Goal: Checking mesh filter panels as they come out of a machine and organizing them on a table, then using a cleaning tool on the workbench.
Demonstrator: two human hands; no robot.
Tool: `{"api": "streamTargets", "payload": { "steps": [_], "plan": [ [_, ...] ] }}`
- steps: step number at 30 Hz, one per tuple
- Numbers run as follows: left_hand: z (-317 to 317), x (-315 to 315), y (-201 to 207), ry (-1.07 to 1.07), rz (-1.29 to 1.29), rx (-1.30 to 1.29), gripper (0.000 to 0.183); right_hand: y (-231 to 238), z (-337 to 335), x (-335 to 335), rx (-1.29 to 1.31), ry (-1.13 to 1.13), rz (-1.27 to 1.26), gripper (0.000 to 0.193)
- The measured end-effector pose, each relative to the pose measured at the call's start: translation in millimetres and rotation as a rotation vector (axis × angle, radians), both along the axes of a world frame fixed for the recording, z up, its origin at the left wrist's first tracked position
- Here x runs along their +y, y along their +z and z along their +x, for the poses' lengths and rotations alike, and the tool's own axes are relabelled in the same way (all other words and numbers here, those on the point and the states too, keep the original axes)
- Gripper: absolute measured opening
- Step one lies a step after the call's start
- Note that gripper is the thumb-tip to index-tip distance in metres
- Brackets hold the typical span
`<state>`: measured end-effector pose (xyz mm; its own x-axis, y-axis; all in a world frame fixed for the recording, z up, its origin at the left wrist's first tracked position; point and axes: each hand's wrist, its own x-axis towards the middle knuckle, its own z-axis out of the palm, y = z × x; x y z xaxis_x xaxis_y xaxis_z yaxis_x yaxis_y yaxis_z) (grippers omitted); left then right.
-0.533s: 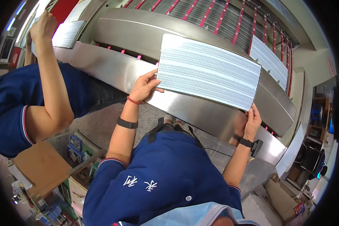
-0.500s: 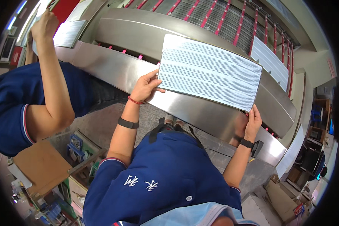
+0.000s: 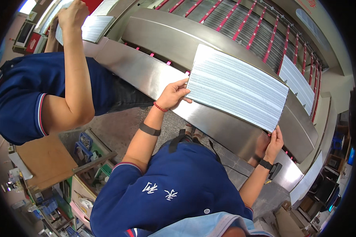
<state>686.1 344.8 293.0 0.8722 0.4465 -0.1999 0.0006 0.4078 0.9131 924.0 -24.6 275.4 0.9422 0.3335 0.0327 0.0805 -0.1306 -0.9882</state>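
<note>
A white rectangular circuit board panel (image 3: 237,87), printed with dense rows of small marks, is held between my two hands over the metal edge of a machine. My left hand (image 3: 174,94) pinches its left edge near the lower corner, thumb on top and fingers partly underneath. At the lower right corner, my right hand (image 3: 274,144) grips the edge with its fingertips; part of that hand's grip is hidden by the panel. The panel lies slightly tilted, its right end nearer to me.
Beyond the steel ledge (image 3: 221,120) is a conveyor with red-pink bars (image 3: 229,17), carrying another white panel (image 3: 297,79). At left a co-worker's raised arm (image 3: 77,71) is close by, near more panels (image 3: 97,27). Behind stands a cart with a brown board (image 3: 47,160).
The view has turned, so the scene has shifted mostly rightward in the picture. Both my hands keep their grip on the panel, which stays over the ledge.
</note>
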Motion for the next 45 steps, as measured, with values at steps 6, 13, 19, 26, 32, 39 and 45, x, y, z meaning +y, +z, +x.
{"api": "streamTargets", "payload": {
  "steps": [6, 13, 19, 26, 32, 39, 45],
  "plan": [
    [0.4, -1.0, 2.3, 0.035, 0.003, 0.009, 0.044, 8.7, -3.2, 5.5, -0.048, 0.001, -0.037, 0.028],
    [-1.9, 0.6, -3.2, 0.015, -0.002, -0.014, 0.043, 13.7, -5.4, 7.2, -0.043, 0.013, -0.044, 0.029],
    [-3.6, 0.3, -5.6, 0.018, 0.027, -0.013, 0.043, 12.4, -6.3, 6.8, -0.029, 0.037, -0.009, 0.030],
    [-2.4, 0.7, -2.3, 0.008, 0.025, -0.025, 0.044, 5.4, -0.7, 0.3, -0.016, 0.033, -0.009, 0.029],
    [-0.9, 0.8, 1.7, 0.023, 0.031, 0.017, 0.044, 4.7, 0.2, 2.1, -0.009, 0.017, -0.018, 0.029],
    [-4.4, 0.4, -4.8, 0.029, 0.035, -0.010, 0.044, 14.8, -5.8, 7.7, -0.023, 0.005, -0.048, 0.029],
    [-4.5, -1.8, -5.9, 0.022, -0.027, -0.059, 0.044, 20.4, -10.1, 9.9, -0.056, 0.009, -0.012, 0.028]
  ]
}}
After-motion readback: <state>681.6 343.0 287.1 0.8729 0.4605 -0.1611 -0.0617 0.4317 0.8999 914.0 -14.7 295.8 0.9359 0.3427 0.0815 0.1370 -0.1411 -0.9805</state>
